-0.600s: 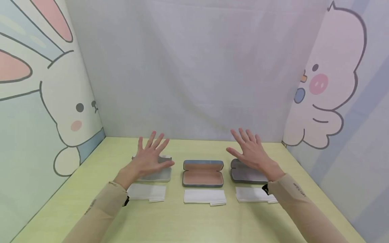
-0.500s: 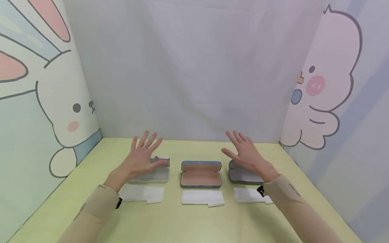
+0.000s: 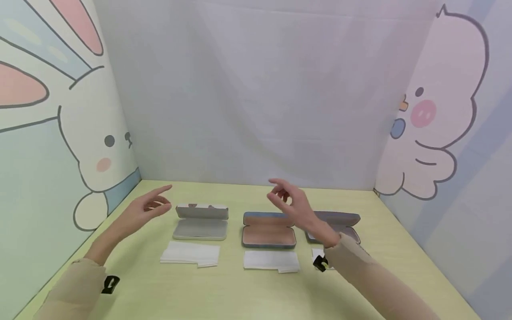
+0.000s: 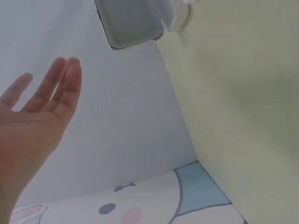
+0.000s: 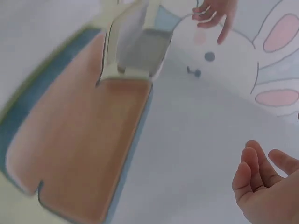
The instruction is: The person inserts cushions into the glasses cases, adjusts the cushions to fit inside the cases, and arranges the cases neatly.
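Note:
Three glasses cases stand in a row with their lids up. To the left is a white case [image 3: 200, 229] with grey lining. The middle one is a blue case [image 3: 269, 236] lined in pinkish brown, and the right one is a dark grey case [image 3: 350, 232], partly hidden by my right arm. My left hand [image 3: 140, 212] hovers left of the white case, fingers loosely bent and holding nothing. Above the blue case's right end floats my right hand [image 3: 294, 204], also relaxed and holding nothing. In the right wrist view the right hand's fingers [image 5: 261, 172] curve loosely.
Folded white cloths lie in front of the cases: a left cloth [image 3: 190, 253], a middle cloth [image 3: 271, 260] and a right cloth [image 3: 317, 254] mostly covered by my right wrist. A grey backdrop [image 3: 248, 89] and cartoon-printed side panels [image 3: 36, 178] bound the yellow table [image 3: 224, 298].
Both hands have turned from spread, palm-down fingers to a sideways, loosely bent pose. The left hand has moved left, away from the white case; the right hand has shifted left over the blue case.

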Available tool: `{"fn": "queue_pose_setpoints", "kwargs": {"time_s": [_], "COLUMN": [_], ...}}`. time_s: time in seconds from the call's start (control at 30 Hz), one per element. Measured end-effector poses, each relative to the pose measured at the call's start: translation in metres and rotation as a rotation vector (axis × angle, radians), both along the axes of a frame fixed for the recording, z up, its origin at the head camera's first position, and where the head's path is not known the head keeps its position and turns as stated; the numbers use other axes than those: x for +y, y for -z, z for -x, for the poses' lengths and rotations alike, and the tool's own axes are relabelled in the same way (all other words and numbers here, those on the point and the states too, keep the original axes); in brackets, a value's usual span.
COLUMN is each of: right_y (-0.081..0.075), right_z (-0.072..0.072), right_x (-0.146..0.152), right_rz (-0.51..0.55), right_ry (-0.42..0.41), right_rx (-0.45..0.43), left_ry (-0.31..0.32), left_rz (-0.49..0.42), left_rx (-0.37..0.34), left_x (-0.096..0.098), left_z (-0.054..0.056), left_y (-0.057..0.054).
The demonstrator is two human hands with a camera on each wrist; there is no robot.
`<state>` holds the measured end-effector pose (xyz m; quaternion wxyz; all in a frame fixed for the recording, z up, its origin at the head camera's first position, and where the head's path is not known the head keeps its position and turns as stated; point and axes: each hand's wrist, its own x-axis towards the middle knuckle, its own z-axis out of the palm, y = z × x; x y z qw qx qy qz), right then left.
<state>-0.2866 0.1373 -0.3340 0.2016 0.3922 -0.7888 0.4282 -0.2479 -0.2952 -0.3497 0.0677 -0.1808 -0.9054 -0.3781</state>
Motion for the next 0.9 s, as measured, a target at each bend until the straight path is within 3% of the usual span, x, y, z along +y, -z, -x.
{"fn": "queue_pose_setpoints", "kwargs": {"time_s": [0.1, 0.27, 0.37, 0.43, 0.63, 0.77, 0.9], "right_y": [0.006, 0.025, 0.043, 0.055, 0.082, 0.091, 0.096], "right_z": [-0.013, -0.034, -0.044, -0.050, -0.065, -0.070, -0.070], "right_x": [-0.022, -0.053, -0.067, -0.076, -0.094, -0.102, -0.109], "right_rz": [0.078, 0.215, 0.275, 0.288, 0.247, 0.254, 0.271], "right_ry": [-0.125, -0.319, -0.368, -0.378, -0.379, -0.304, -0.227], "right_rx": [-0.240, -0.823, -1.096, -1.199, -1.327, -1.352, -1.369], "left_ry": [0.157, 0.513, 0.614, 0.627, 0.548, 0.506, 0.479], "left_rz": [-0.159, -0.430, -0.519, -0.554, -0.606, -0.611, -0.629], "left_rx": [-0.190, -0.658, -0.869, -0.959, -1.110, -1.154, -1.146], "left_x": [-0.021, -0.047, -0.048, -0.046, -0.039, -0.038, -0.036], "left_z": [-0.003, -0.008, -0.010, -0.011, -0.015, -0.018, -0.019], "left_y": [0.004, 0.025, 0.041, 0.049, 0.060, 0.068, 0.074]}}
